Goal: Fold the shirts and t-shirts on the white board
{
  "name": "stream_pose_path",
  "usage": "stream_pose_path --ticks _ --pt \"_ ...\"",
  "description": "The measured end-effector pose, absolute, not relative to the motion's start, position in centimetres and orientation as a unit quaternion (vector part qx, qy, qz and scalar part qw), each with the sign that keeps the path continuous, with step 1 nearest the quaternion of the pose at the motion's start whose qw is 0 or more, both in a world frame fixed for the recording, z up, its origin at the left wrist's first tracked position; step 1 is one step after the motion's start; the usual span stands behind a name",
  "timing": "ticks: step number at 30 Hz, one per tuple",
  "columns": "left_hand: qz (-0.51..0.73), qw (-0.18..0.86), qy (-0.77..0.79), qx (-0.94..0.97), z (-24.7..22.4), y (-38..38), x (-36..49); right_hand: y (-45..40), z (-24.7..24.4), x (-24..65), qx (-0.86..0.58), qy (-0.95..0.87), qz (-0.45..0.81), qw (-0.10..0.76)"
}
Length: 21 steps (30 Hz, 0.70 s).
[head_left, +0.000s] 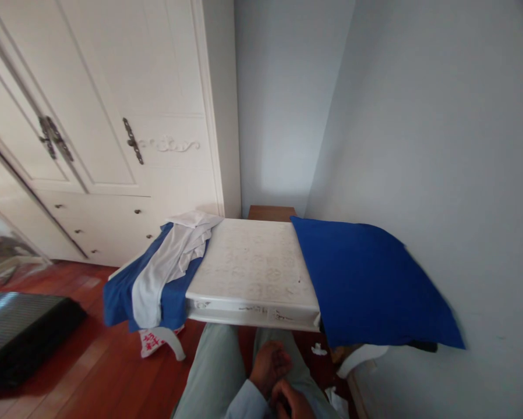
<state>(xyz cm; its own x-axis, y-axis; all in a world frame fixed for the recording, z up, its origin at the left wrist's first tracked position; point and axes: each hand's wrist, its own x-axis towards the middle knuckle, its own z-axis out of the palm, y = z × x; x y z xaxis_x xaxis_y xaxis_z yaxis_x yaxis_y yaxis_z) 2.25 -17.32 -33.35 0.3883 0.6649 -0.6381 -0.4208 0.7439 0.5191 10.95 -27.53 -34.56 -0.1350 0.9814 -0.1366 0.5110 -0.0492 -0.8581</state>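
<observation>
My left hand (271, 365) rests low over my lap, its fingers loosely bent and apart with nothing visible in them. Beside its wrist and grey sleeve (246, 401), my right hand (293, 400) is curled at the bottom edge of the view. Whatever its fingers hold, if anything, is hidden. Ahead of both hands stands a white table (253, 256) with a worn, patterned top. A blue cloth (370, 279) covers its right end and hangs over the front. On the left end, a white cloth (169, 267) lies across another blue cloth (117, 297).
A white wardrobe (165, 70) stands behind the table at left, beside grey walls (419, 116). A black case (34, 331) lies on the red wooden floor (113, 372). Under the table are a red-and-white bag (152, 343) and crumpled paper (318, 349).
</observation>
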Motion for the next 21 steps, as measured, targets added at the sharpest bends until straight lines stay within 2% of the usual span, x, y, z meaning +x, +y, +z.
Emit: stream_pose_path --ticks 21 --pt "0.335 0.820 0.456 0.083 -33.82 -16.80 1.48 -27.36 -34.21 10.84 -0.596 -0.627 0.409 0.291"
